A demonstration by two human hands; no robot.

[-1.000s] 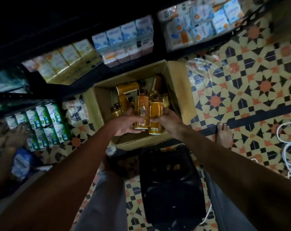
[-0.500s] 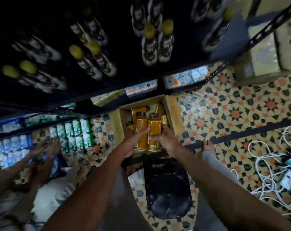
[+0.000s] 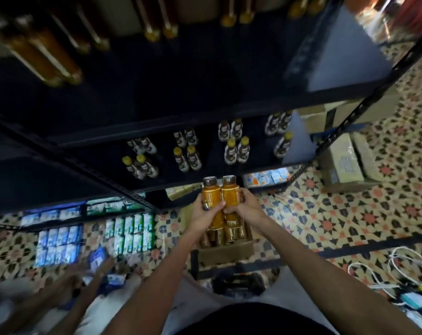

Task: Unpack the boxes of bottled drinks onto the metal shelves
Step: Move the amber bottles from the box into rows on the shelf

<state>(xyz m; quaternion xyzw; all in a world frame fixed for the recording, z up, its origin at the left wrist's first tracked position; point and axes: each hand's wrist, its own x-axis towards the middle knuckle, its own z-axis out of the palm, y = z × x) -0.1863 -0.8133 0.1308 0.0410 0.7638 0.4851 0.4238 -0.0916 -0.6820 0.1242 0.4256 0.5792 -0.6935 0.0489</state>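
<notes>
I hold two orange bottled drinks upright, side by side, above the open cardboard box (image 3: pixel 225 253) on the floor. My left hand (image 3: pixel 204 215) grips the left bottle (image 3: pixel 210 195). My right hand (image 3: pixel 245 207) grips the right bottle (image 3: pixel 230 194). More orange bottles (image 3: pixel 219 235) stand in the box below. The dark metal shelf (image 3: pixel 142 131) rises just in front of the bottles. One level carries small dark bottles with yellow caps (image 3: pixel 231 151); a higher level holds blurred amber bottles (image 3: pixel 43 56).
Another person's hands (image 3: pixel 84 279) work at the lower left among blue and green drink cartons (image 3: pixel 130 229). Cardboard boxes (image 3: pixel 343 160) sit on the patterned tile floor at the right. White cables (image 3: pixel 403 264) lie at the lower right. A black object (image 3: pixel 239 284) sits near my legs.
Both hands have lifted the two orange bottles up out of the box to shelf height. The view has tilted upward, bringing higher shelf levels into sight.
</notes>
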